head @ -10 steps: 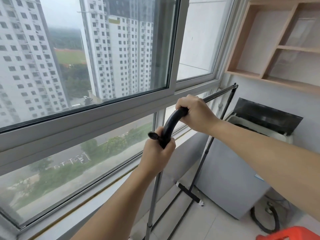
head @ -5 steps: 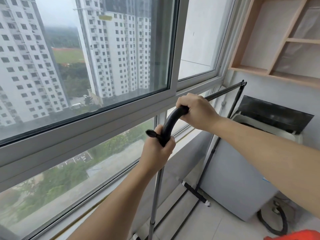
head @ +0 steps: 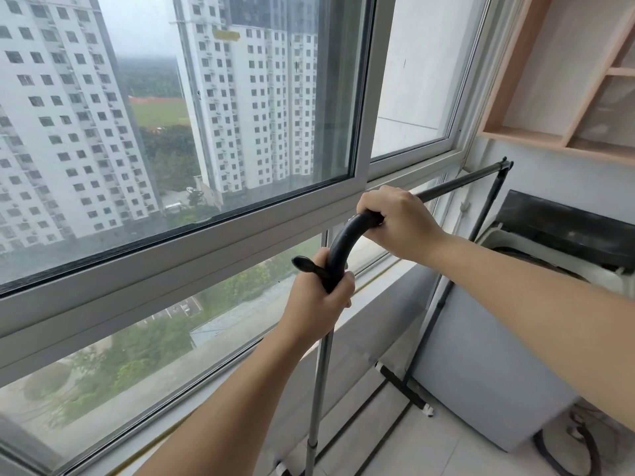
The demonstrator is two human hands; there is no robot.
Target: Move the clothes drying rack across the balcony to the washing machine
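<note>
The drying rack (head: 347, 235) stands along the window (head: 192, 139), its far post just beside the washing machine (head: 498, 365). The left hand (head: 318, 297) is closed around the near upright below the black curved corner; the right hand (head: 398, 219) is wrapped around the top bar.

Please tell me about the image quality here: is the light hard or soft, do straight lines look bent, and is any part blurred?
Head view: soft, overcast daylight from the window, no hard shadows on the left hand or right hand; wide-angle distortion tilts the window frame and the towers outside; distant trees look hazy; the drying rack and washing machine are fairly sharp.
</note>
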